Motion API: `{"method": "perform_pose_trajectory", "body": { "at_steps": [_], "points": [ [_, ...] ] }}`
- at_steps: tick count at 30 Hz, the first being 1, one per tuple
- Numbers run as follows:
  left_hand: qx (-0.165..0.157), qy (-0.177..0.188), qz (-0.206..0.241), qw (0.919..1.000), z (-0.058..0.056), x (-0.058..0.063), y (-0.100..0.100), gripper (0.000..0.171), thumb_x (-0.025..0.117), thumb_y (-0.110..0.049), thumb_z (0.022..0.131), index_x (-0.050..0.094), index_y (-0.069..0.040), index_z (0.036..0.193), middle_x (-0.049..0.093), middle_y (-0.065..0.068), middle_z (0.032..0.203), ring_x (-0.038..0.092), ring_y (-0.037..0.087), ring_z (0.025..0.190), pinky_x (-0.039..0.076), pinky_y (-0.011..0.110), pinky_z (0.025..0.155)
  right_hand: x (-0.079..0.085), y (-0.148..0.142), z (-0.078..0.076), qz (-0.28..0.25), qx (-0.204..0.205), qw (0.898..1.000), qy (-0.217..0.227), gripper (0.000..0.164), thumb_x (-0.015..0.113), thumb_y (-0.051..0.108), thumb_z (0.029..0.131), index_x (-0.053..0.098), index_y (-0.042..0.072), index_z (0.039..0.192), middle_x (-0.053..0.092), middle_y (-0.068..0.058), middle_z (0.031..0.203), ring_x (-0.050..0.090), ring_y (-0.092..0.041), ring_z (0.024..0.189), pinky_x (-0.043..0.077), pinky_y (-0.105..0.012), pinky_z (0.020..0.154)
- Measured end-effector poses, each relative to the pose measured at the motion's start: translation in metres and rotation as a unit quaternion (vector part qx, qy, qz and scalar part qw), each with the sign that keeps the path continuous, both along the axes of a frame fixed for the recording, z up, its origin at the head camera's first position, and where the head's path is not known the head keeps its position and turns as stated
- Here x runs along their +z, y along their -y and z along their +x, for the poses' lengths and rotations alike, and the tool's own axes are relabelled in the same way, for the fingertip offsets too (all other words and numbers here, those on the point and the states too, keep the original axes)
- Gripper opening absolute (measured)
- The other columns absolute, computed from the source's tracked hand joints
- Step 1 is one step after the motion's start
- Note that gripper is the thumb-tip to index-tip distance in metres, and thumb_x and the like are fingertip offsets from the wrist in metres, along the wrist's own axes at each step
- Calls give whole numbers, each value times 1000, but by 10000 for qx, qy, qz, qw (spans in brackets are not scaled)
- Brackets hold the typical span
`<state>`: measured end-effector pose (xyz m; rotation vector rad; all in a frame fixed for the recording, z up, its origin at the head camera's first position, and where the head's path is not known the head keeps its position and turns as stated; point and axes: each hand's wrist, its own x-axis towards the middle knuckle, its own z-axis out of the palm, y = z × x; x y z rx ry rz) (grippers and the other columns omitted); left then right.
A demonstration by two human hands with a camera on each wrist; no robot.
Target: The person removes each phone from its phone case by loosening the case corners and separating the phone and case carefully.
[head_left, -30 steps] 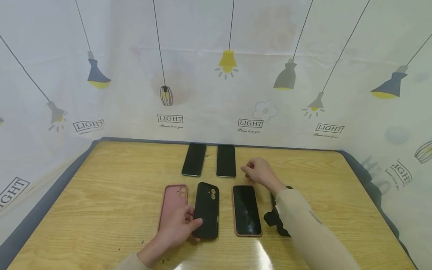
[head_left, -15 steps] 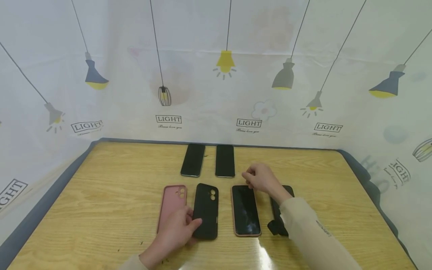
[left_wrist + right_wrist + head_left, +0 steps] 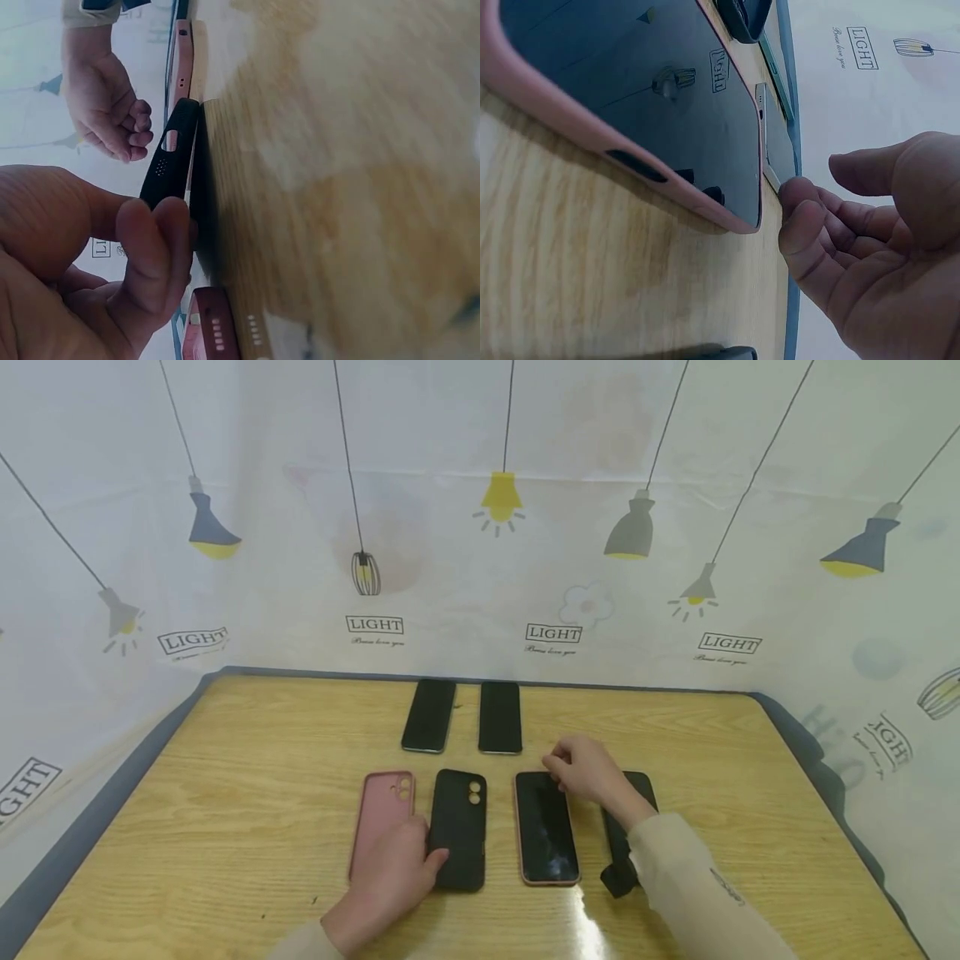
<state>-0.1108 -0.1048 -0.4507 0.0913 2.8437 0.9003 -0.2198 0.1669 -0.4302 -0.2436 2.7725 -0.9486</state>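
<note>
In the head view my left hand [image 3: 397, 864] holds the lower left edge of a black phone case [image 3: 459, 831], which lies with its camera cutouts at the far end. The left wrist view shows the thumb and fingers [image 3: 142, 240] pinching the case's near end, which tilts a little off the table. A pink case [image 3: 384, 814] lies beneath and beside this hand. My right hand [image 3: 588, 768], loosely curled and holding nothing, hovers by the far right corner of a phone in a pink case [image 3: 547, 827]. Its thumb stands apart from the fingers in the right wrist view.
Two dark phones lie at the table's back edge, the left phone [image 3: 429, 716] slightly angled, the right phone [image 3: 500, 717] straighter. A black flat item [image 3: 640, 787] is partly hidden under my right forearm. A printed white curtain [image 3: 465, 568] surrounds the wooden table [image 3: 225, 810].
My right hand has moved slightly right and toward me. The left hand has turned a little on the black case and keeps its grip; its fingers are less visible from above.
</note>
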Motion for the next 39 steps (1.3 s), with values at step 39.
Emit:
{"method": "perform_pose_trajectory", "body": {
  "at_steps": [39],
  "points": [
    [-935,-293,596,9934,-5,8,-50,17,71,-14,96,60,-2,95,51,-1,69,48,10,56,39,25,47,-13,-22,30,554,177,9963,-630,11,67,11,99,72,3,93,66,-3,78,55,-14,66,50,-32,59]
  ]
}}
